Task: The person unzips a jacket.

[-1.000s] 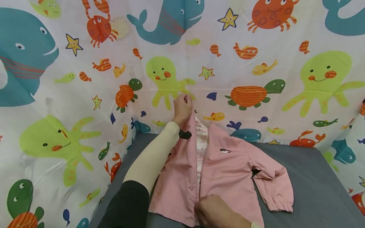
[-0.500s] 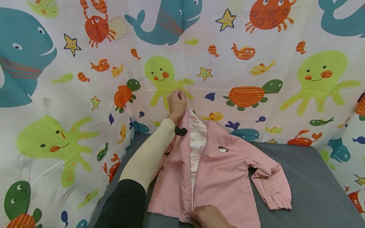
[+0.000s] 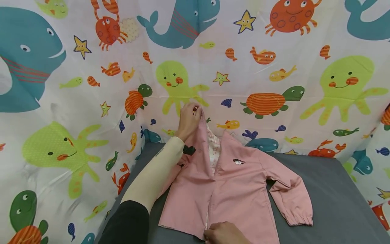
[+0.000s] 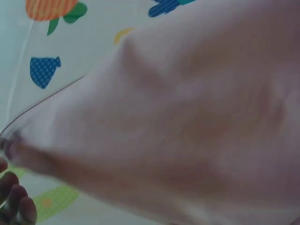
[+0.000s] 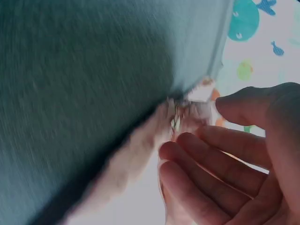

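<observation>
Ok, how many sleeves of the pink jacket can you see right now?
1. The right-side sleeve of the pink jacket lies spread on the grey surface. The other is probably hidden under the left hand's forearm.

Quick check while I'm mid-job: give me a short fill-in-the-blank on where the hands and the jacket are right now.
1. The left hand pinches the top edge of the ____ jacket and lifts it.
2. The right hand is at the jacket's ____ edge, by the front opening.
3. The jacket lies on a ____ table.
4. The curtain behind the table is printed with ____ animals.

Missing words: pink; bottom; grey; sea
</observation>
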The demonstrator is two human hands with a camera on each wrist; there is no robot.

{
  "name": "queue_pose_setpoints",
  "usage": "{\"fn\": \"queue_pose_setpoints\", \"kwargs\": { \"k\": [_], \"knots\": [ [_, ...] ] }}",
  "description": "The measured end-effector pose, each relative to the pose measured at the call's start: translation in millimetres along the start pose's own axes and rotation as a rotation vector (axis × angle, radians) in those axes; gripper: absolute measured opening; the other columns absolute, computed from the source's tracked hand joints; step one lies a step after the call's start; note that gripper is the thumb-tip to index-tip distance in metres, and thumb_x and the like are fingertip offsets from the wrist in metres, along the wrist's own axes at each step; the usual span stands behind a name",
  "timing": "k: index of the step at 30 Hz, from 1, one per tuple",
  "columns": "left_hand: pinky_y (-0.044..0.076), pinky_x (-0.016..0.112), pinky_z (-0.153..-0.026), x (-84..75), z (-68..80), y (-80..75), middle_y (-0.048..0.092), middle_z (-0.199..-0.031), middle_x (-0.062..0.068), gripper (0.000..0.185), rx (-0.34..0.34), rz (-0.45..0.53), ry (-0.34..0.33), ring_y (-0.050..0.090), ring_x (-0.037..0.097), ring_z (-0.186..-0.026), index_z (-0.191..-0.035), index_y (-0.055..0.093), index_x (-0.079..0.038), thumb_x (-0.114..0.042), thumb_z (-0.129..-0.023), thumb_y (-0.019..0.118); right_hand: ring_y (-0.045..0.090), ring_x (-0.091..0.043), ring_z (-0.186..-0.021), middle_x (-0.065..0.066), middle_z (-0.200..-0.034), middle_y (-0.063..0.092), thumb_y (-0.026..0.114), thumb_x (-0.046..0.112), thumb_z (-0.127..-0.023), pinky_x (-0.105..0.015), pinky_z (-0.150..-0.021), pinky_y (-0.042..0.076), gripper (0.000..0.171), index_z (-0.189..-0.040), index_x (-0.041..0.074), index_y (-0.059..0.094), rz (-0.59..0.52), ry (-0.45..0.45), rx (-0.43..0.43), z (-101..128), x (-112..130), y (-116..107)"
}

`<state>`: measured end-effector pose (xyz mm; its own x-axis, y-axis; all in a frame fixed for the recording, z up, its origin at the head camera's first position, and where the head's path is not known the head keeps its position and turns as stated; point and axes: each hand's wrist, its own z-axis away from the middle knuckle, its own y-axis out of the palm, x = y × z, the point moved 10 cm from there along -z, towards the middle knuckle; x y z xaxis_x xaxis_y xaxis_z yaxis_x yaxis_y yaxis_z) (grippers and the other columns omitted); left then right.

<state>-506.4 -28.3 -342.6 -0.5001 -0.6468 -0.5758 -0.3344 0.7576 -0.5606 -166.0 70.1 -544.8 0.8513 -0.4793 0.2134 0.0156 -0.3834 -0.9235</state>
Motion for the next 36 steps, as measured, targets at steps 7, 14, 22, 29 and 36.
{"fn": "queue_pose_setpoints", "kwargs": {
  "k": [7,14,22,29,36],
  "knots": [
    [0.050,0.053,-0.113,-11.6,38.9,-14.7,0.064,-0.144,0.023,0.047,-0.036,-0.012,0.082,0.061,0.039,-0.132,-0.149,0.063,0.001,-0.024,-0.109,0.066,0.074,-0.009,-0.093,0.004,-0.103,0.079,0.081,0.023,-0.095,-0.028,-0.077,0.062,0.023,-0.115,0.010,0.082,0.009,0.179,-0.089,2,-25,-50],
    [0.043,0.057,-0.124,-21.3,99.2,-30.1,0.056,-0.160,0.024,0.059,-0.059,-0.006,0.159,0.051,0.041,-0.152,-0.158,0.054,0.000,-0.022,-0.106,0.071,0.072,-0.032,-0.127,-0.014,-0.140,0.074,0.087,0.026,-0.091,-0.052,-0.102,0.061,0.061,-0.144,0.001,0.069,0.078,0.397,-0.298,15,-66,-88],
    [0.048,0.060,-0.119,-23.9,175.7,-38.0,0.053,-0.165,0.022,0.073,-0.037,0.028,0.179,0.051,0.041,-0.154,-0.163,0.050,-0.001,-0.019,-0.099,0.080,0.052,-0.049,-0.149,-0.026,-0.164,0.051,0.085,0.030,-0.095,-0.069,-0.113,0.048,0.084,-0.161,-0.005,0.048,0.029,0.512,-0.400,25,-103,-117],
    [0.050,0.061,-0.116,-22.1,243.9,-33.1,0.057,-0.162,0.019,0.071,0.005,0.078,0.101,0.056,0.036,-0.150,-0.159,0.054,0.000,-0.021,-0.098,0.082,0.048,-0.049,-0.151,-0.025,-0.166,0.049,0.084,0.030,-0.095,-0.070,-0.115,0.044,0.083,-0.161,-0.006,0.048,-0.010,0.558,-0.401,31,-108,-115],
    [0.054,0.061,-0.111,-25.3,311.6,-20.1,0.063,-0.156,0.020,0.064,0.128,0.069,0.022,0.060,0.038,-0.146,-0.153,0.060,0.002,-0.021,-0.098,0.083,0.052,-0.049,-0.148,-0.027,-0.162,0.052,0.085,0.031,-0.095,-0.069,-0.113,0.047,0.080,-0.158,-0.006,0.052,-0.031,0.568,-0.374,35,-103,-97]
  ]
}}
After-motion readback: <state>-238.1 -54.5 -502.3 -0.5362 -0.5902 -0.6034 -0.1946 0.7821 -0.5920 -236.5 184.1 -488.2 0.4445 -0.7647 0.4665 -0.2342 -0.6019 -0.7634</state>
